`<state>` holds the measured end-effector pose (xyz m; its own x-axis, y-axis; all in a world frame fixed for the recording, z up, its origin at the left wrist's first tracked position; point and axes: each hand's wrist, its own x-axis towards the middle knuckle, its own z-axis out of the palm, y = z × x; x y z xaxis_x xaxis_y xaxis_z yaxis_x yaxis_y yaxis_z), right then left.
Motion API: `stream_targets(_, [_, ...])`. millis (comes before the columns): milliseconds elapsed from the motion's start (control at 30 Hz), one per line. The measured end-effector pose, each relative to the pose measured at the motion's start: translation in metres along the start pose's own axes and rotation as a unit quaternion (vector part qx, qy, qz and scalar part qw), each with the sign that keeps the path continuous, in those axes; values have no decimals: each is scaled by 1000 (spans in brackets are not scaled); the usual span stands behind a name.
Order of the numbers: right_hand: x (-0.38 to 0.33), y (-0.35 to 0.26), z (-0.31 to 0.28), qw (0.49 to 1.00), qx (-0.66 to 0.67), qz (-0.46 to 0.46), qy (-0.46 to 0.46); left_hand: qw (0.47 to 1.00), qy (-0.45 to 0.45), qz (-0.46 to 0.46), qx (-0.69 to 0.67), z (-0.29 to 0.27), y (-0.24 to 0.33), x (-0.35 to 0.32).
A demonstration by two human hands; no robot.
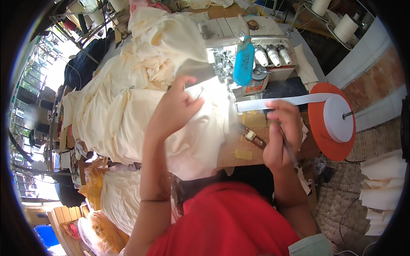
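While a red shirt [226,222] fills the near edge, the sewing machine [245,40] at the far side of the worktop [239,155] serves as the landmark. Nearer than the machine and to its right, the right hand [279,136] is seen with its grip pressed together around a thin dark tool [288,147], held over the worktop. Just beyond that hand, a white elastic band [282,101] is stretched from the machine's front out to a white roll on an orange disc [331,121] at the right. Nearer than the machine and to its left, the left hand [173,111] is laid on cream cloth [128,123], fingers loosely spread and pressing on it. More cream cloth is heaped left of the machine. A blue bottle [244,64] is hung on the machine's front, beside three white thread spools [273,55].
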<state>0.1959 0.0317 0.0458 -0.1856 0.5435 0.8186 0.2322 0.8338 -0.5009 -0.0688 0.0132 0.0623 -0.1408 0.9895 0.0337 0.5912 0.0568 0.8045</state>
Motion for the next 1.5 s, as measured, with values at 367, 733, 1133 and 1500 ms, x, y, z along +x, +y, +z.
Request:
stream_targets(367, [-47, 11, 66, 923, 66, 361, -115, 969, -7, -99, 225, -153, -70, -98])
stream_targets(733, [-40, -4, 48, 850, 221, 472, -83, 942, 38, 272, 192, 7, -33, -47])
stream_targets(1133, [-49, 30, 52, 883, 100, 457, -24, 934, 145, 327, 2, 33, -22, 16])
stream_targets(1500, [-46, 28, 56, 810, 307, 487, -112, 950, 144, 251, 115, 74, -5, -33])
